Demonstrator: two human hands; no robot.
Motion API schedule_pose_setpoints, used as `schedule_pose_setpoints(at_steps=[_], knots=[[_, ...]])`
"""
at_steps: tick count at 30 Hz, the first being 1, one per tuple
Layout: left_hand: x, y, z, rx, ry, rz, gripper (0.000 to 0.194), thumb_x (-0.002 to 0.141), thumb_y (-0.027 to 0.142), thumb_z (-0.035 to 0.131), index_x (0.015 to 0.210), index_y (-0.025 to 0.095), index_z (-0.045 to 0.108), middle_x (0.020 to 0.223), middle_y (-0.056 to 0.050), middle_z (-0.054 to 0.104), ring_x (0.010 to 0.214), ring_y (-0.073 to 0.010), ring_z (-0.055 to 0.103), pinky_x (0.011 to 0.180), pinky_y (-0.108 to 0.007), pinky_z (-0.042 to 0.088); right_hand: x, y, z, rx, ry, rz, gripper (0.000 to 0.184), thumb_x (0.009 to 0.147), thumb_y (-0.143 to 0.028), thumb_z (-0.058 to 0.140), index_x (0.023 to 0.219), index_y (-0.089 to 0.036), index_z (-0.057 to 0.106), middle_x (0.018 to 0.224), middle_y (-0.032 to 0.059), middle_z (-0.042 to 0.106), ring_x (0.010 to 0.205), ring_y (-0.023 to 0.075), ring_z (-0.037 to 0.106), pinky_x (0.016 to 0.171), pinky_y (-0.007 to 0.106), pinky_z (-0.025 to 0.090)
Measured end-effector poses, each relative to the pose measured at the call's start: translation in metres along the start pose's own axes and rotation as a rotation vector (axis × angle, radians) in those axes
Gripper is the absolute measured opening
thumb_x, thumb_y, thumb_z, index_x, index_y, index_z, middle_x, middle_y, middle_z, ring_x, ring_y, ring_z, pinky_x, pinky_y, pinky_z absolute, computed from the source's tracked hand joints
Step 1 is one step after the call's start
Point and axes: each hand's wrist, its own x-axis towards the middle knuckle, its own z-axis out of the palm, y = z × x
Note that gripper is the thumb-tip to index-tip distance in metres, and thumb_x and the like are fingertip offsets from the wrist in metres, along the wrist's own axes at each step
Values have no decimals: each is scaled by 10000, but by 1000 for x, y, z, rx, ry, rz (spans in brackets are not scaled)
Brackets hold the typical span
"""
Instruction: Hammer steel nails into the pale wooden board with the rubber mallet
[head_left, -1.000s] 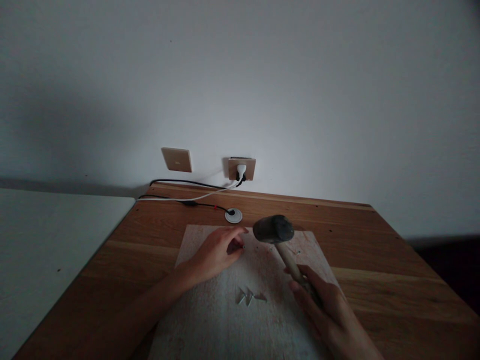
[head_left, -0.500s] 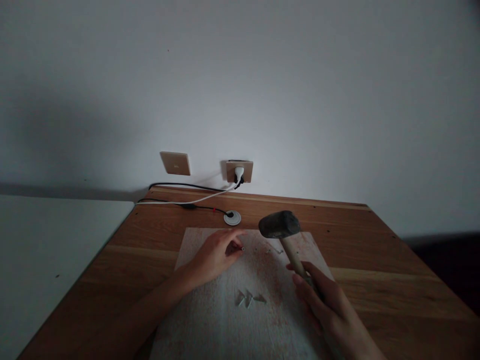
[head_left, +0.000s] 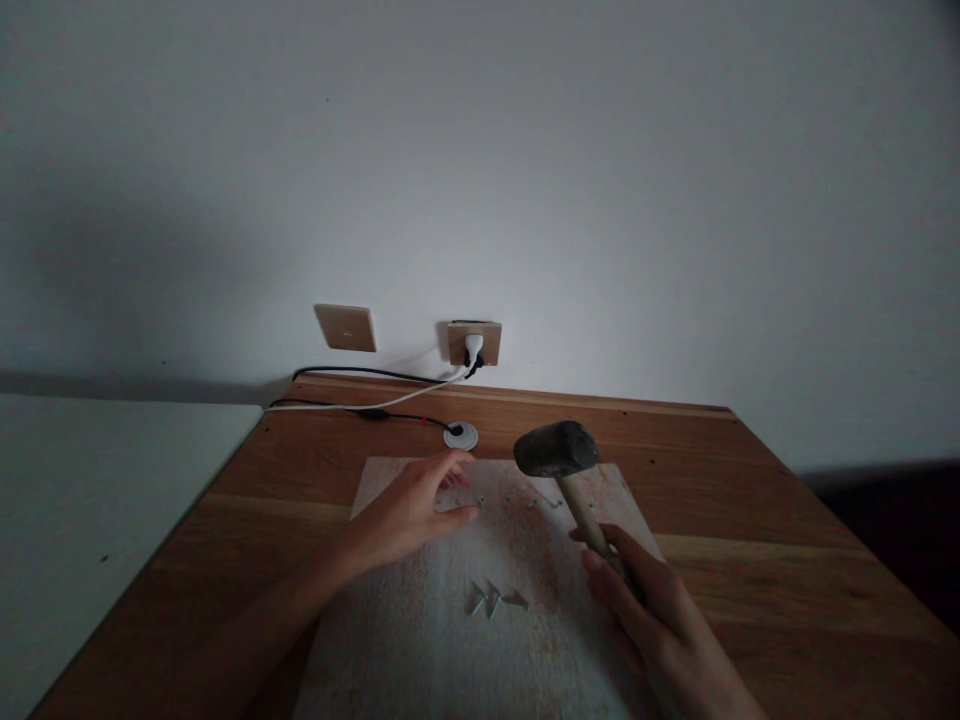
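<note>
My right hand point(head_left: 660, 620) is wrapped round the wooden handle of a mallet point(head_left: 556, 450); its dark head hovers over the far right part of a whitish board point(head_left: 390, 640). Over the board's far left part, my left hand point(head_left: 409, 505) is open, thumb and fingers apart with nothing between them. Just right of its fingertips, a row of small metal pieces point(head_left: 482, 500), perhaps screws or anchors, runs along the board. Several loose metal screws or plugs point(head_left: 493, 602) lie in a small group nearer to me, between both hands.
The board rests on a wooden table point(head_left: 750, 560) against a wall. Behind it are a round cable grommet point(head_left: 466, 440), black and white cables point(head_left: 360, 407) and a wall socket point(head_left: 487, 343) with plugs in it. A white surface point(head_left: 112, 520) adjoins at left.
My left hand's thumb and fingers have parted and drawn back left from a small metal piece, which now stands on the board. My right hand holds the mallet almost unmoved.
</note>
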Motion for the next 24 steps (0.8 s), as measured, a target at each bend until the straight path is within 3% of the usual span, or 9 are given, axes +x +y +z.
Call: schedule_pose_setpoints(at_steps=[2, 4, 8, 11, 13, 15, 19, 22, 24], knots=[[-10, 11, -3, 58, -1, -23, 230, 856, 175, 797, 1041, 207, 665, 977, -21, 752, 905, -206, 721, 840, -329, 570, 2, 1, -1, 6, -13, -7, 533, 1015, -694, 541, 1153, -218, 736, 824, 18, 737, 713, 200, 669, 697, 284, 545], [-27, 24, 4, 118, -40, -10, 165, 864, 153, 767, 953, 212, 641, 915, -1, 730, 831, -190, 706, 784, -308, 565, 3, 5, -1, 19, -37, 27, 551, 1020, -695, 533, 1196, -207, 715, 760, 1, 683, 651, 186, 632, 582, 265, 508], [-65, 40, 31, 388, -102, 204, 228, 877, 145, 735, 1075, 231, 658, 1037, -45, 752, 949, -247, 717, 840, -356, 585, 6, 11, -1, 30, -118, 45, 601, 1040, -701, 493, 1264, -175, 680, 666, -52, 563, 487, 127, 455, 411, 234, 357], [-80, 41, 43, 582, -86, 355, 258, 920, 82, 617, 1139, 212, 652, 978, -56, 757, 872, -242, 709, 819, -366, 590, 5, 10, -1, 16, -85, 12, 548, 1041, -668, 531, 1240, -192, 711, 683, -38, 601, 525, 134, 510, 440, 229, 393], [-83, 40, 47, 683, -92, 425, 325, 930, 49, 559, 1212, 185, 645, 968, -70, 767, 829, -241, 707, 806, -375, 592, 5, 8, -1, 1, -43, -19, 515, 1025, -663, 567, 1191, -205, 735, 768, -2, 681, 642, 161, 610, 542, 237, 484], [-83, 41, 51, 764, -76, 475, 333, 945, 58, 541, 1246, 153, 649, 925, -89, 771, 798, -252, 711, 796, -391, 597, 4, 7, 0, 5, -39, -8, 523, 1017, -677, 570, 1177, -205, 729, 747, -12, 662, 653, 163, 612, 572, 241, 496], [-83, 51, 65, 862, 17, 518, 313, 976, 140, 553, 1262, 109, 673, 850, -124, 770, 786, -275, 717, 800, -408, 604, 6, 10, 3, 60, -131, 55, 596, 1030, -714, 512, 1239, -178, 669, 653, -87, 450, 483, 106, 379, 407, 221, 322], [-78, 56, 67, 842, 10, 517, 289, 962, 158, 602, 1234, 114, 690, 844, -123, 769, 797, -281, 721, 792, -404, 607, 6, 12, 2, 60, -164, 38, 602, 1040, -712, 491, 1266, -177, 650, 662, -87, 445, 475, 103, 354, 407, 227, 319], [-68, 50, 58, 758, -17, 495, 230, 936, 112, 628, 1150, 150, 704, 835, -87, 760, 777, -263, 716, 767, -387, 604, 6, 11, 1, 56, -159, 49, 596, 1048, -704, 481, 1280, -180, 646, 647, -85, 449, 482, 111, 366, 420, 231, 320]])
